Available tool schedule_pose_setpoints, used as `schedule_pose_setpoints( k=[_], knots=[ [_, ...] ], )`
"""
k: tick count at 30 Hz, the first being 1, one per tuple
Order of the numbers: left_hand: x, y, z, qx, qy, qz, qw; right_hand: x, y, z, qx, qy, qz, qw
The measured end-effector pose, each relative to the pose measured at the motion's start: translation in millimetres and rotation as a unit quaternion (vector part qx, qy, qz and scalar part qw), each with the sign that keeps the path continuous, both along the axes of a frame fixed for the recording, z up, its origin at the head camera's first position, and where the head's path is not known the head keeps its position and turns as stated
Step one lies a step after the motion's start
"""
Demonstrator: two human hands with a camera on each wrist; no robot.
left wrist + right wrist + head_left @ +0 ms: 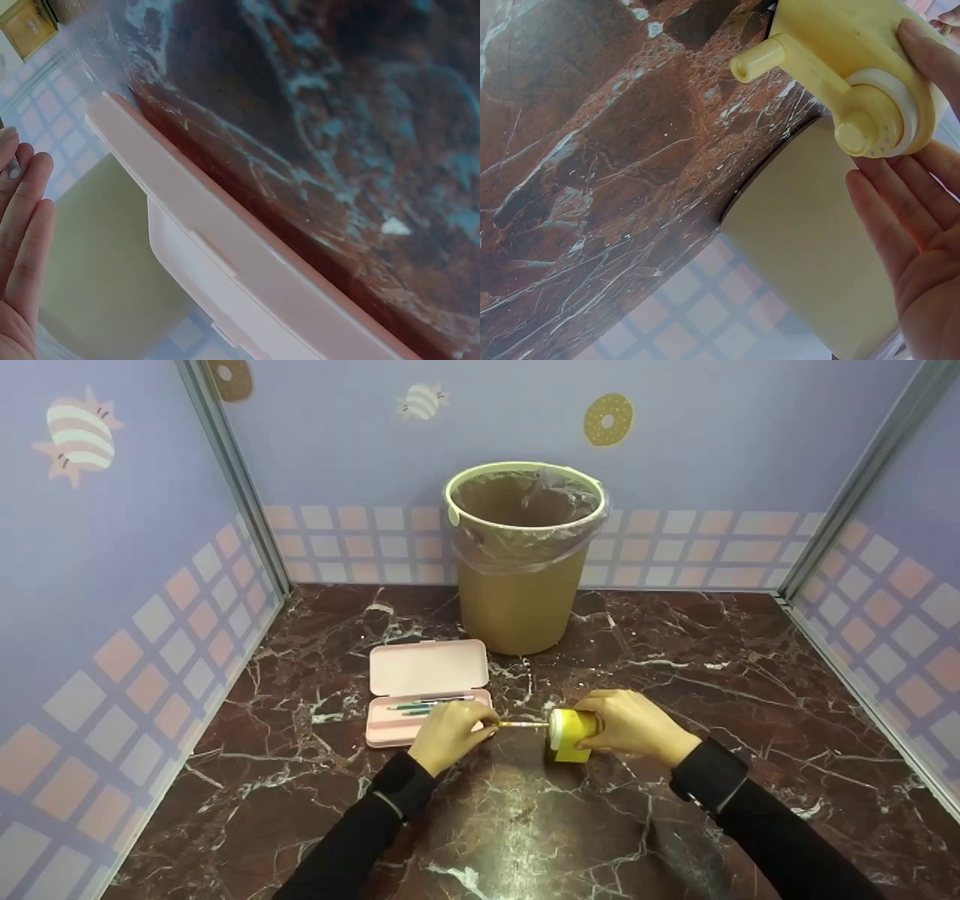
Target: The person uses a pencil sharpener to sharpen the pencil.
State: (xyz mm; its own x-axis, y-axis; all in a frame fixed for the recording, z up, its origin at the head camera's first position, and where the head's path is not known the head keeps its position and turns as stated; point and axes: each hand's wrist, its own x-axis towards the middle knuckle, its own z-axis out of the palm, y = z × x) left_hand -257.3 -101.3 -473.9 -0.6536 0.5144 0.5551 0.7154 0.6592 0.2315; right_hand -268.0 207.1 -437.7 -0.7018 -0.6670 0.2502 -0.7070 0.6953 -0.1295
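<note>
Pencil (523,724) is laid level just above the marble table (675,660), its tip pushed into the front of the yellow sharpener (571,731), its far end pinched by the curled fingers of the left hand (448,733). The sharpener is stood on the table near the middle and is gripped from the right by the right hand (630,725), thumb pressed over the top, crank (759,60) left free. Just left, an open pink pencil case (425,690) is seen with pens inside. Behind, a lined tan bin (521,556) is stood against the wall.
</note>
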Motion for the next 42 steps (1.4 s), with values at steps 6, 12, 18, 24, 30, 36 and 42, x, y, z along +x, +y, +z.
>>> schedule_pose_setpoints(
  k=[6,12,18,24,30,36,42],
  knots=[
    [0.9,1,2.8,-0.001,-0.011,-0.003,0.9999,0.3,-1,-0.6,-0.004,0.000,0.002,1.000],
    [0.9,4,6.3,-0.014,-0.020,-0.004,0.9997,-0.5,-1,-1.7,-0.005,0.005,0.006,1.000],
    [1.2,9,9.4,-0.017,-0.044,-0.001,0.9989,0.0,-3,-1.7,-0.007,0.006,0.011,1.000],
    [1.1,12,9.5,-0.019,-0.047,-0.005,0.9987,0.0,-7,-0.6,-0.009,-0.004,0.012,1.000],
    [-0.1,11,9.7,-0.021,-0.058,-0.001,0.9981,-0.2,-7,-0.8,-0.016,-0.009,0.011,1.000],
    [-1.1,10,14.7,-0.020,-0.088,-0.006,0.9959,-0.4,-7,-0.9,-0.014,-0.003,0.017,1.000],
    [-1.4,11,21.2,-0.041,-0.084,-0.004,0.9956,0.4,-7,-1.6,-0.012,-0.003,0.013,1.000]
  ],
)
